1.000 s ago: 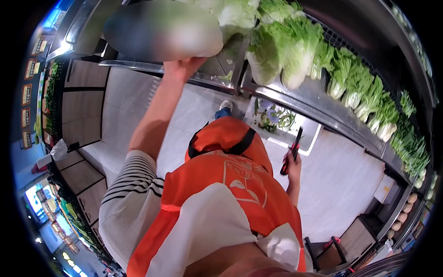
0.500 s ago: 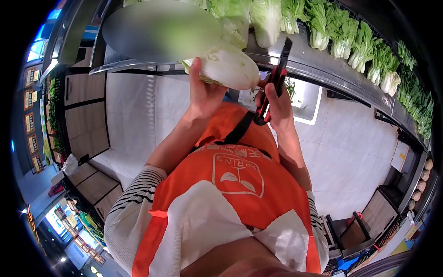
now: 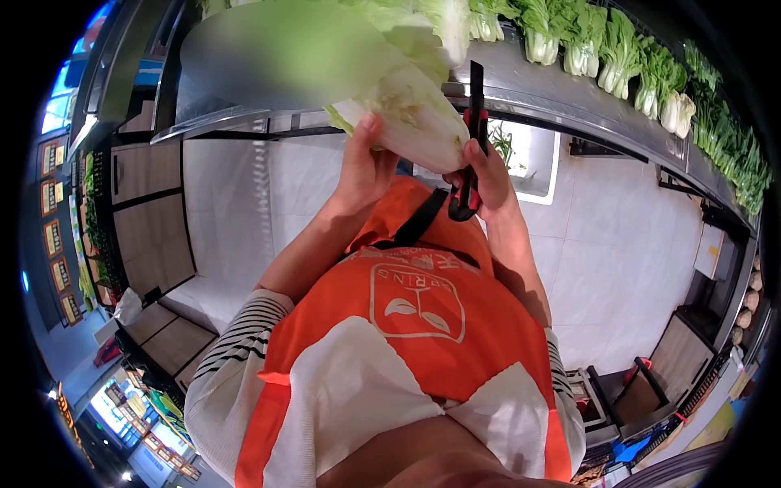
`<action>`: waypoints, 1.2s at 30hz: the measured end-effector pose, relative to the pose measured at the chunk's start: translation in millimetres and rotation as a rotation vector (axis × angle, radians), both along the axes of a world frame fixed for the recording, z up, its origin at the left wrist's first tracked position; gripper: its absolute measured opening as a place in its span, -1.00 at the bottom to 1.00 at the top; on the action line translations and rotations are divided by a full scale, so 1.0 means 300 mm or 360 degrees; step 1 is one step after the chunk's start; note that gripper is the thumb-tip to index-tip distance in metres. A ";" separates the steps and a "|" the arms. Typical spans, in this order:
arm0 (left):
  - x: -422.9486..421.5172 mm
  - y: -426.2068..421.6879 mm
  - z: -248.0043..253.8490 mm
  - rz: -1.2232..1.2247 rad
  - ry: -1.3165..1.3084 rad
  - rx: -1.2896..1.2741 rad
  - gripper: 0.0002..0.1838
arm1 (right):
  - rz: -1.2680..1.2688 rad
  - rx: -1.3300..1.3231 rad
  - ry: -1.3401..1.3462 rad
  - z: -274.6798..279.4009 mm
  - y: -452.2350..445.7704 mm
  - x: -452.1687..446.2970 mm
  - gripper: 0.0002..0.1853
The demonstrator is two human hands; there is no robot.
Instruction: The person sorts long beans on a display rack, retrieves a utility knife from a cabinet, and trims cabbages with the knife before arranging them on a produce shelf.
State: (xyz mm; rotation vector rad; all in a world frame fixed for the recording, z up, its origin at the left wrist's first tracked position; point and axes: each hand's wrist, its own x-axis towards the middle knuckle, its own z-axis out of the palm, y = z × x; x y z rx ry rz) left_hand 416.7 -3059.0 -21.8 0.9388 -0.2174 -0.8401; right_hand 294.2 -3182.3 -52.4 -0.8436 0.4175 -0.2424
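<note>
A napa cabbage (image 3: 419,118) with a pale base and green leaves is held out in front of the orange apron (image 3: 423,297). My left hand (image 3: 366,163) grips it from the left and below. My right hand (image 3: 486,175) is wrapped round a black and red knife (image 3: 475,130), whose dark blade points up and away. The thumb of that hand touches the cabbage's base end. A blurred patch hides the leafy end.
Beyond my hands runs a metal shelf (image 3: 545,93) with leafy bok choy (image 3: 582,49) in a row. On the floor stands a white bin (image 3: 533,159) with leaf scraps. Wooden cabinets (image 3: 150,228) are at the left.
My left hand has come back from the shelf with the cabbage. My right hand has risen with the knife to the cabbage's base. Since half a second ago, the cabbage has turned slightly.
</note>
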 end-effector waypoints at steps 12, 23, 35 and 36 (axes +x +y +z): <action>0.129 0.117 -0.049 -0.0647 -0.0685 0.0336 0.14 | -0.0114 0.0034 -0.0010 0.007 -0.007 -0.101 -0.57; -0.004 0.026 0.456 -0.0698 -0.3452 0.0699 -0.05 | 0.0170 0.0130 0.0027 0.020 -0.033 -0.103 -0.57; 0.163 -0.053 0.026 -0.1311 -0.1827 0.1111 -0.21 | 0.0046 0.0273 0.0246 0.014 -0.059 -0.166 -0.51; 0.170 -0.046 -0.010 -0.1304 -0.1663 0.0994 -0.23 | 0.0092 -0.0121 0.0450 0.010 -0.079 -0.185 -0.50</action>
